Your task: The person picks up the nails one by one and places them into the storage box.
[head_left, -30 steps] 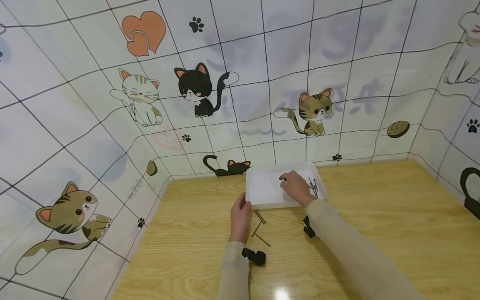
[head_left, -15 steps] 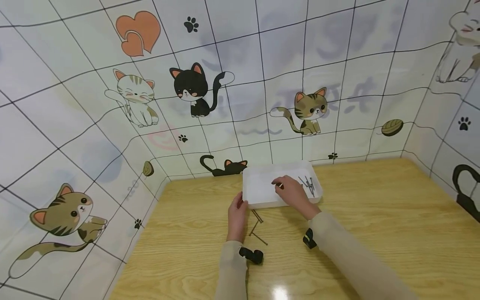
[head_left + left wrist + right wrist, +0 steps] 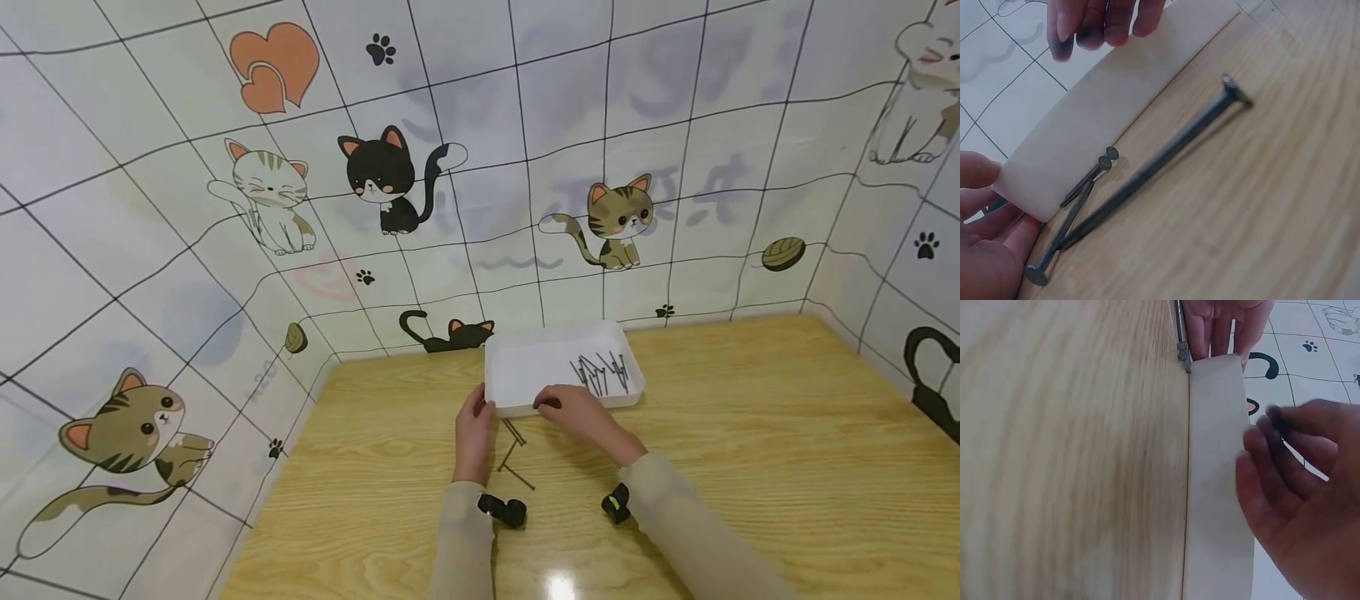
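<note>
In the head view a white tray stands against the wall, several dark nails lying in its right part. My left hand grips the tray's front left corner, thumb on the rim and fingers round the end. Over the front rim hovers my right hand, fingers loosely bent; dark smudges show on its fingertips in the right wrist view, and no nail is visible between them. Several loose nails lie on the table before the tray, near my left hand, two of them side by side.
The wooden table meets walls covered with a cat-print sheet at the back and sides. A black camera strap sits on the left wrist, another strap on the right.
My right hand has moved from above the tray's middle toward its front rim, uncovering more nails inside. My left hand stays at the tray's corner; the view has shifted slightly.
</note>
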The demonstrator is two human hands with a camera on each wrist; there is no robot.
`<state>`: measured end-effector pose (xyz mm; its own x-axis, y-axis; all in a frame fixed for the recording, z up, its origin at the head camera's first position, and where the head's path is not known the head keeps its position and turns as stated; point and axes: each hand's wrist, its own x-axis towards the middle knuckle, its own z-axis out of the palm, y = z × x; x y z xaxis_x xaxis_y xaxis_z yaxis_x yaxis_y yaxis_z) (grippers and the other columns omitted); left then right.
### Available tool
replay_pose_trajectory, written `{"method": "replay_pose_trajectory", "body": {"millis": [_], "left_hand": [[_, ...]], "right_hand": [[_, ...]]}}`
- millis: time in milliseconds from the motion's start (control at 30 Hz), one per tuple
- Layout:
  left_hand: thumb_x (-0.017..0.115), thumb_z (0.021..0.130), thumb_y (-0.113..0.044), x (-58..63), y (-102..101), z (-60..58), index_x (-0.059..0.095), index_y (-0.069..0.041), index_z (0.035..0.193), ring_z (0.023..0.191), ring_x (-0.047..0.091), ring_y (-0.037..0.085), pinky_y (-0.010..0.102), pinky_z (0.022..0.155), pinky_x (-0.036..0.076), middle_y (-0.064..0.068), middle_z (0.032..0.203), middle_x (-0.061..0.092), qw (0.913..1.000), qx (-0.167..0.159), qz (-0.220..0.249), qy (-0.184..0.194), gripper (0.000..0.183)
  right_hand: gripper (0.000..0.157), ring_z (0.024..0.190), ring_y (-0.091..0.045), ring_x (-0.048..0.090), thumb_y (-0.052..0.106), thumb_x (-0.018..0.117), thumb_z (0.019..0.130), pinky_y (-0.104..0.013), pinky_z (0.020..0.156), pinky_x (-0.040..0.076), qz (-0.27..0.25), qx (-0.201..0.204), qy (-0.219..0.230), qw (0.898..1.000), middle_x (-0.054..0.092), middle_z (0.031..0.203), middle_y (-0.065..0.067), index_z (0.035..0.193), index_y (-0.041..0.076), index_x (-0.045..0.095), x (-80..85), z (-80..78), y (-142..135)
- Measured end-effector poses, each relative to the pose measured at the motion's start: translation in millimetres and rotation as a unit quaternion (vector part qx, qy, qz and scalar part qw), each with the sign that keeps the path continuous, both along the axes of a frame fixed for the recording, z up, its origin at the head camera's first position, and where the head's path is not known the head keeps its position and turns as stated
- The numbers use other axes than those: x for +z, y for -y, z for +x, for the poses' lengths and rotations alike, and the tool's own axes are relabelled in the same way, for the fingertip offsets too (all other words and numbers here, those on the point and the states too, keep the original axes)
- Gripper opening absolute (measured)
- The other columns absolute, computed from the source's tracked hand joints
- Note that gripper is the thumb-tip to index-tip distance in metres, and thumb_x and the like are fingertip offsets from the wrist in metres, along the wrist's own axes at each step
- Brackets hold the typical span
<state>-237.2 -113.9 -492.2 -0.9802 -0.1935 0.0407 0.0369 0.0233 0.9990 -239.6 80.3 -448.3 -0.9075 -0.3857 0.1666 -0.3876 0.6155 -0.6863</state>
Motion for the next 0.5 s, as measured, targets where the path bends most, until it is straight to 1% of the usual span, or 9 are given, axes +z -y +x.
{"method": "replay_pose_trajectory", "body": {"millis": [100, 167, 267, 400, 500], "left_hand": [[0.048, 0.092, -0.017, 0.3, -1, 0.4, 0.043, -0.012, 0.133, 0.118, 0.042, 0.018, 0.036, 0.097, 0.034, 0.005, 0.131, 0.045, 1.0000, -0.003, 0.001, -0.006, 0.042], [0.048, 0.092, -0.017, -0.2, -1, 0.5, 0.043, -0.011, 0.133, 0.118, 0.042, 0.019, 0.037, 0.097, 0.034, 0.005, 0.131, 0.045, 1.0000, -0.003, 0.003, -0.007, 0.041], [0.048, 0.092, -0.016, -0.7, -1, 0.1, 0.043, -0.011, 0.133, 0.118, 0.042, 0.020, 0.038, 0.097, 0.034, 0.006, 0.131, 0.045, 1.0000, -0.001, 0.003, -0.007, 0.041], [0.048, 0.092, -0.016, 0.4, -1, 0.1, 0.043, -0.010, 0.133, 0.118, 0.042, 0.021, 0.039, 0.097, 0.034, 0.008, 0.131, 0.045, 0.9999, -0.003, 0.008, -0.006, 0.042], [0.049, 0.092, -0.016, 0.4, -1, 0.1, 0.042, -0.010, 0.133, 0.118, 0.042, 0.020, 0.039, 0.097, 0.033, 0.007, 0.131, 0.045, 0.9999, -0.002, 0.013, -0.004, 0.042]], "right_hand": [[0.017, 0.087, -0.013, 0.056, 0.023, 0.056, 0.088, -0.034, 0.074, 0.046, 0.008, 0.033, 0.032, 0.999, 0.061, 0.093, 0.007, 0.101, 0.016, 0.065, -1.5, 5.7, 1], [0.020, 0.088, -0.014, 0.056, 0.021, 0.057, 0.087, -0.035, 0.076, 0.045, 0.014, 0.054, 0.041, 0.998, 0.061, 0.094, 0.004, 0.104, 0.013, 0.064, -3.4, 9.0, 3], [0.023, 0.087, -0.015, 0.056, 0.019, 0.058, 0.086, -0.035, 0.075, 0.046, 0.022, 0.076, 0.036, 0.996, 0.061, 0.096, 0.000, 0.106, 0.008, 0.063, -7.3, 13.2, 7], [0.023, 0.084, -0.017, 0.054, 0.014, 0.060, 0.083, -0.035, 0.073, 0.045, 0.020, 0.092, 0.018, 0.995, 0.060, 0.096, -0.006, 0.103, 0.003, 0.063, -10.7, 17.4, 11], [0.024, 0.079, -0.016, 0.048, 0.013, 0.061, 0.082, -0.035, 0.069, 0.042, 0.021, 0.095, 0.033, 0.995, 0.057, 0.095, -0.007, 0.103, 0.002, 0.063, -9.5, 21.1, 14]]}}
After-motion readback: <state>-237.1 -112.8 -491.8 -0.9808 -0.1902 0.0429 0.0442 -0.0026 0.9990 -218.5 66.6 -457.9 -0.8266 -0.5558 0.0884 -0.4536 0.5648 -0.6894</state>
